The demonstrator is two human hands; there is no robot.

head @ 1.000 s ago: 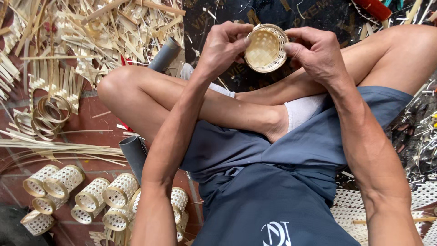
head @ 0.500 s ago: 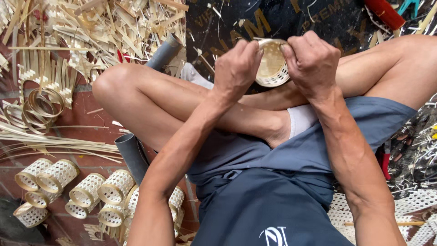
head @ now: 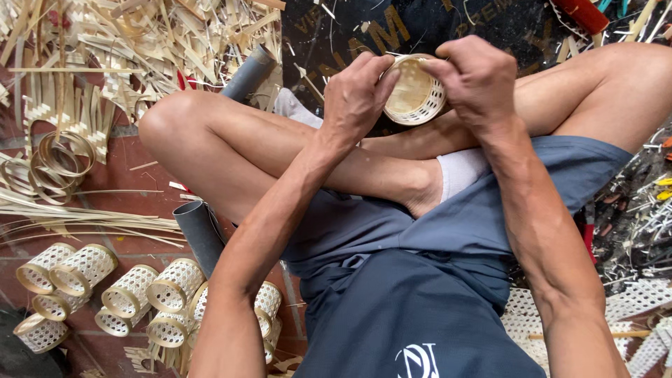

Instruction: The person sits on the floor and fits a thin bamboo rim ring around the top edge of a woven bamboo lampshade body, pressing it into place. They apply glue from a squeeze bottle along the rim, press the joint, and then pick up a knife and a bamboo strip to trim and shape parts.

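Woven bamboo cup [head: 414, 91], clamped between left hand [head: 357, 98] and right hand [head: 476, 80], now shows more of its open mouth than half a second ago (finished woven bamboo cups [head: 133, 294] lie lower left).

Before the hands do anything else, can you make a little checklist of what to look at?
1. Small round woven bamboo basket held by both hands: ok.
2. Left hand on its rim: ok.
3. Right hand on its rim: ok.
4. Basket opening faces the camera: ok.
5. Rim fully finished: cannot tell, fingers cover it.
6. Finished pale woven cylinders lie on the brick floor by the left knee: ok.
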